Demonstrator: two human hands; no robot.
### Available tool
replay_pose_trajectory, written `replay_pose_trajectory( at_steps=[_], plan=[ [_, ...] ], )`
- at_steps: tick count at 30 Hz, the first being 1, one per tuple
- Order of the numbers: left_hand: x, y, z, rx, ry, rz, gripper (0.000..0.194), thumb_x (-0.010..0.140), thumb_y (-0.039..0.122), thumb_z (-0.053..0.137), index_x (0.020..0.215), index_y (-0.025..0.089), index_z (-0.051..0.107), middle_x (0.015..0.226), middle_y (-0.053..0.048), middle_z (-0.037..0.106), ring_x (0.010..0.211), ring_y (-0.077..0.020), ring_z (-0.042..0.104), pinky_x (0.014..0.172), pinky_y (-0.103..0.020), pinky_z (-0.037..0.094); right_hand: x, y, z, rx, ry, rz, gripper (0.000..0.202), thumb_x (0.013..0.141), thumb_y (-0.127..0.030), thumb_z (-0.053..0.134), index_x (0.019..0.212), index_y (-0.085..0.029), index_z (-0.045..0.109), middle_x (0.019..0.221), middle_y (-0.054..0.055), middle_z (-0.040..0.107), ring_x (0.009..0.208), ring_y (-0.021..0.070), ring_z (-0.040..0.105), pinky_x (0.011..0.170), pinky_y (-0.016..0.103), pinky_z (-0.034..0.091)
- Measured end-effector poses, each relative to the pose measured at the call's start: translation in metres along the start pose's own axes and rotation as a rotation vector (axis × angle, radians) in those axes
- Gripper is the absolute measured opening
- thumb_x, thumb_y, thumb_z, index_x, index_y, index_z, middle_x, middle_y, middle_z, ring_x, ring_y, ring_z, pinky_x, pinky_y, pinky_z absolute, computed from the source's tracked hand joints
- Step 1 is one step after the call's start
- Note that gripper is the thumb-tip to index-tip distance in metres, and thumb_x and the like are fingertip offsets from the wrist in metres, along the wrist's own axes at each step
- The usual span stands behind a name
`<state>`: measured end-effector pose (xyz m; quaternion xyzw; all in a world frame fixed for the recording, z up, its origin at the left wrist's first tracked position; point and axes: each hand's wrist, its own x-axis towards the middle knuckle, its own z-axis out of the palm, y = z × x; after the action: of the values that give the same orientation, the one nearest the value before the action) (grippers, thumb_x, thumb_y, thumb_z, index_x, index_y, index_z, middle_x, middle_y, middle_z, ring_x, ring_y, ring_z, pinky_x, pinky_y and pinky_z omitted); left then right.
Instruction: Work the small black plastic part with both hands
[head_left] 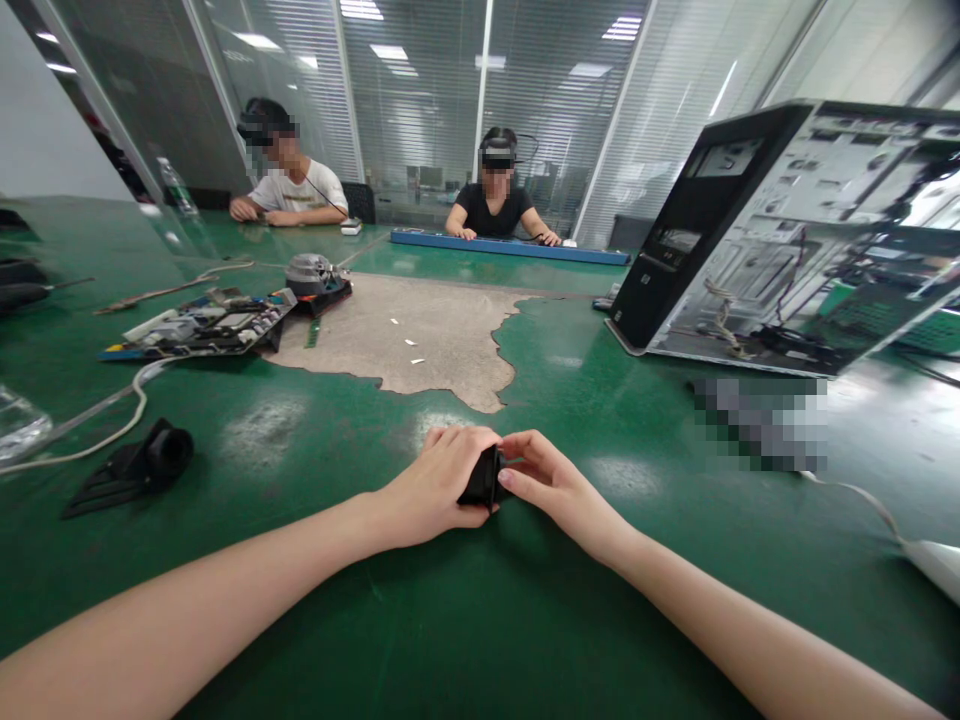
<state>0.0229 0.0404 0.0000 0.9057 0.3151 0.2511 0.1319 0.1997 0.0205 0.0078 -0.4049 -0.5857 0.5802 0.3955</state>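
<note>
Low over the green table, near its front, my left hand (pixel 442 478) is wrapped round a small black boxy part (pixel 484 478) with a flat, thin-edged right face. Its exact kind does not show, and my palm covers much of it. From the other side comes my right hand (pixel 553 485), its thumb and fingertips closed in on the right face of the same part. Farther left on the table lies a black plastic piece (pixel 142 460) with a round tube-like end, apart from both hands.
A circuit board (pixel 210 325) and a fan-topped cooler (pixel 319 283) sit back left, beside a ragged brown sheet (pixel 420 335). At right stands an opened computer case (pixel 720 240). A white cable (pixel 139 395) runs along the left. Two people sit across the table (pixel 420 640).
</note>
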Motion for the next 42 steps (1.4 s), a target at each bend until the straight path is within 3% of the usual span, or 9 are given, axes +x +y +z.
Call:
replay_pose_trajectory(
  at_steps=[5,8,17,21,26,32,37,42],
  plan=[
    [-0.0004,-0.0009,0.0003,0.005,0.008,0.006,0.057,0.066,0.019,0.06,0.113,0.021,0.029,0.112,-0.005,0.047,0.099,-0.0225,0.045,0.085,-0.037,0.03,-0.0018,0.0033,-0.0021,0.056,-0.082,-0.031,0.031,0.067,-0.027,0.067,0.084,-0.023,0.042,0.087,-0.002,0.053,0.082,0.0131,0.055,0.077,0.032,0.045],
    [-0.0005,-0.0014,0.0001,0.004,0.004,0.009,0.058,0.065,0.018,0.06,0.113,0.022,0.028,0.113,-0.005,0.047,0.099,-0.0227,0.045,0.084,-0.037,0.03,-0.0032,0.0043,-0.0016,0.059,-0.085,-0.054,0.034,0.065,-0.023,0.07,0.084,-0.023,0.042,0.091,-0.002,0.052,0.088,0.0131,0.055,0.083,0.033,0.043],
    [0.0003,-0.0005,-0.0001,0.003,-0.001,-0.001,0.058,0.067,0.021,0.061,0.114,0.022,0.028,0.112,-0.005,0.047,0.099,-0.0223,0.045,0.085,-0.036,0.03,-0.0014,0.0013,0.0041,0.069,0.023,-0.026,0.025,0.069,-0.031,0.065,0.082,-0.021,0.046,0.083,-0.001,0.054,0.078,0.0118,0.054,0.074,0.029,0.044],
    [0.0005,-0.0005,-0.0005,0.002,-0.005,-0.006,0.058,0.067,0.02,0.061,0.114,0.022,0.028,0.112,-0.005,0.047,0.099,-0.0223,0.045,0.086,-0.037,0.029,0.0,0.0028,0.0028,0.03,0.006,0.009,0.028,0.07,-0.032,0.064,0.088,-0.02,0.046,0.087,0.001,0.054,0.084,0.0141,0.054,0.078,0.032,0.044],
    [0.0,-0.001,0.0002,0.0,-0.009,0.0,0.059,0.065,0.017,0.06,0.113,0.023,0.027,0.112,-0.005,0.047,0.099,-0.0225,0.045,0.085,-0.037,0.029,-0.0025,0.0034,0.0008,0.071,-0.085,-0.051,0.035,0.063,-0.023,0.07,0.084,-0.023,0.042,0.089,-0.002,0.053,0.087,0.0129,0.055,0.084,0.033,0.042],
    [0.0002,-0.0009,0.0006,0.015,-0.007,-0.003,0.058,0.067,0.021,0.061,0.113,0.022,0.027,0.112,-0.006,0.047,0.099,-0.0231,0.045,0.084,-0.037,0.03,-0.0035,0.0012,0.0032,0.095,-0.024,-0.033,0.025,0.07,-0.033,0.064,0.081,-0.022,0.045,0.086,-0.001,0.054,0.081,0.0118,0.054,0.076,0.029,0.043],
    [0.0002,-0.0007,0.0003,0.008,-0.003,-0.002,0.057,0.067,0.021,0.061,0.113,0.022,0.028,0.112,-0.005,0.047,0.098,-0.0223,0.045,0.084,-0.036,0.03,-0.0015,0.0021,0.0033,0.048,0.028,-0.005,0.029,0.068,-0.032,0.065,0.087,-0.022,0.046,0.086,0.0,0.055,0.083,0.0136,0.054,0.078,0.031,0.044],
    [0.0,-0.0004,-0.0008,0.004,-0.003,-0.003,0.057,0.066,0.019,0.06,0.113,0.022,0.028,0.111,-0.005,0.047,0.098,-0.0222,0.045,0.084,-0.036,0.03,-0.0014,0.0027,0.001,0.055,-0.033,0.0,0.032,0.066,-0.031,0.068,0.085,-0.022,0.044,0.088,-0.001,0.054,0.084,0.014,0.056,0.081,0.034,0.044]
  ],
)
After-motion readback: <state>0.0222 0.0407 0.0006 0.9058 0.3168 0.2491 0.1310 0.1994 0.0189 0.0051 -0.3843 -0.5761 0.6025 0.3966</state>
